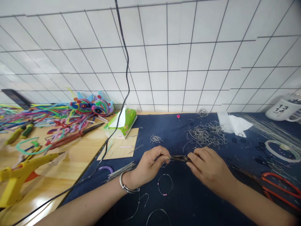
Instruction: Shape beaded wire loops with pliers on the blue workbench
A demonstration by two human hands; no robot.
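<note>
My right hand (209, 166) is closed around a pair of pliers (179, 158), whose dark jaws point left. Their tip meets the fingertips of my left hand (150, 163), which pinches a thin piece of wire (164, 166); most of that wire is hidden by the fingers. Below the hands, a wire ring with pink beads (165, 194) lies on the dark blue cloth (188, 201). Nearer to me are a bare wire loop (158, 210) and a bent wire with a hooked end (144, 201). A small pile of short wire pieces (156, 138) sits just beyond my left hand.
A tangled heap of wire hooks (207, 134) lies behind my right hand. Orange-handled scissors (279, 185), a white roll (282, 150) and a mug (283, 108) stand right. Left are a tissue pack (122, 122), a yellow glue gun (21, 175) and a hanging black cable (127, 69).
</note>
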